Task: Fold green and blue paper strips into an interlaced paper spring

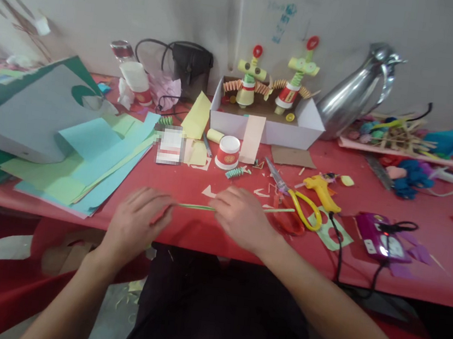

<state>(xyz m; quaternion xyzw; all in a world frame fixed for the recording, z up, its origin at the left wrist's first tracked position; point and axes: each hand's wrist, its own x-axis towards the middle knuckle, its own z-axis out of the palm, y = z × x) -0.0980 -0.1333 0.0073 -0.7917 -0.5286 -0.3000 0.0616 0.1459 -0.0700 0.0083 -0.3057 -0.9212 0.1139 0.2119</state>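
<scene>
While both hands pinch it, thin green paper strip point(197, 206)

- Paper strip point(195, 206): thin, narrow and pale green, lying nearly level just above the red table surface near its front edge.
- Hold: the strip is pinched at its left end by the fingertips of the left hand point(135, 223), and further along by the right hand point(241, 218), which covers its middle part.
- Extent: a free end point(281, 211) shows past the right hand, pointing towards the yellow-handled scissors.
- Condition: straight between the hands, with no visible fold there.
</scene>
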